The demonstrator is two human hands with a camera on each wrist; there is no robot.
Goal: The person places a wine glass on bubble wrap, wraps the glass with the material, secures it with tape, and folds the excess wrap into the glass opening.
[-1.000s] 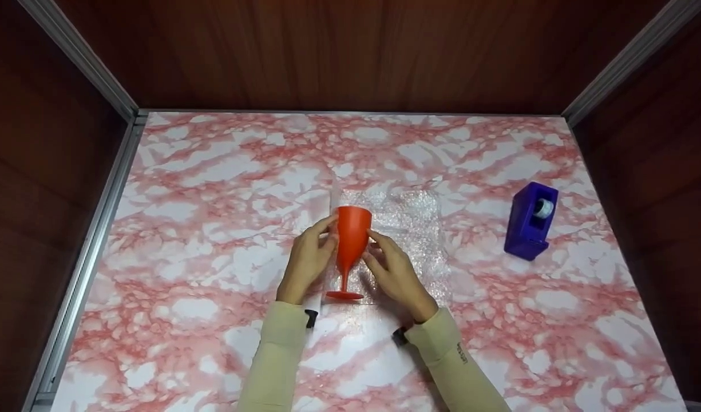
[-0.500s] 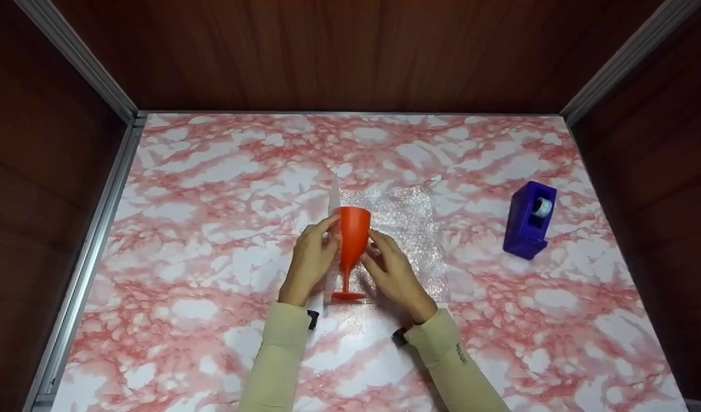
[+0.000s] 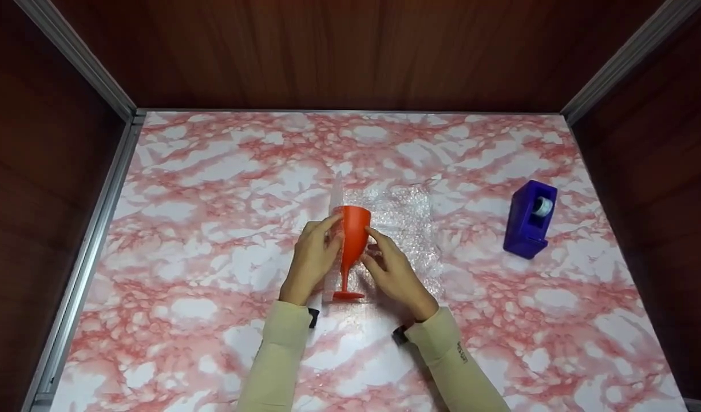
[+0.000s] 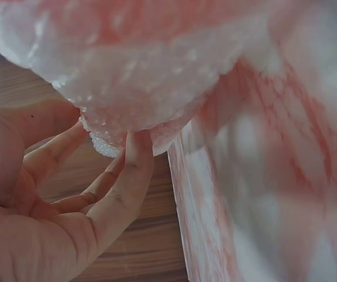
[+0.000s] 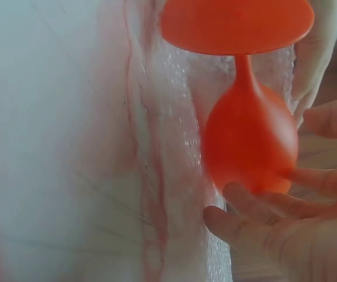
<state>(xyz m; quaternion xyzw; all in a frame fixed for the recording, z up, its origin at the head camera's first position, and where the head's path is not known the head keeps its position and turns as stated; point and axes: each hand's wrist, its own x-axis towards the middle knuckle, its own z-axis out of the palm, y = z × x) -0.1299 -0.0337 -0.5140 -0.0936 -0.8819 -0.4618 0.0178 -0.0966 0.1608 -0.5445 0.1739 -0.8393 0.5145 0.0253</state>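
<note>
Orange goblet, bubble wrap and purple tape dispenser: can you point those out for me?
Orange goblet (image 3: pixel 357 233): head view, on the bowl.
Bubble wrap (image 3: pixel 406 214): head view, on its flat-lying part.
Purple tape dispenser (image 3: pixel 525 224): head view, on the body.

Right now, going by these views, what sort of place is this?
Probably an enclosed work booth: dark wood-look panels with metal rails wall three sides of a marbled tabletop, and the bubble wrap and purple tape dispenser on it hint at packing.
</note>
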